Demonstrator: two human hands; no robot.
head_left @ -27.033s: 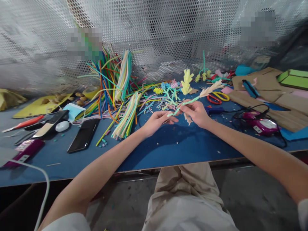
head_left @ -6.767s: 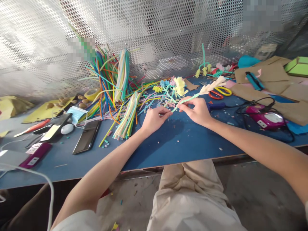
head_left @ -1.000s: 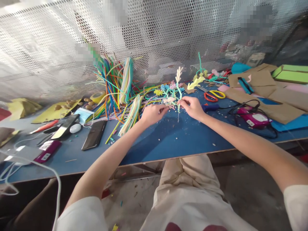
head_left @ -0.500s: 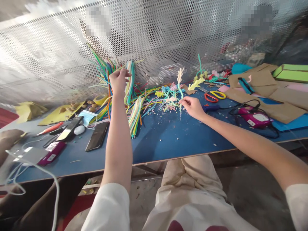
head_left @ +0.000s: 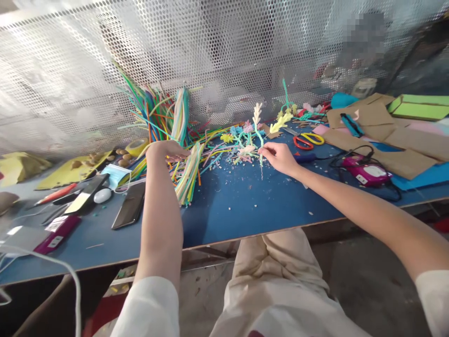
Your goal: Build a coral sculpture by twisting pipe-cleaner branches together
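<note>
a silver perforated metal screen [head_left: 224, 51] stands upright along the far edge of the flat blue-topped table with a pale wooden rim [head_left: 245, 210]. light glows through its holes, brightest at upper left. below lies a grey concrete floor [head_left: 351, 281], speckled with scraps.

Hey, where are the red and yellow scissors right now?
In the head view, the scissors lie on the blue table, right of centre, just beyond the right hand pinching a flower stem, beside the brown cardboard.

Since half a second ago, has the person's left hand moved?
Yes. The left hand has dropped from the top of the upright stick bundle to its foot, near the blue table.
</note>
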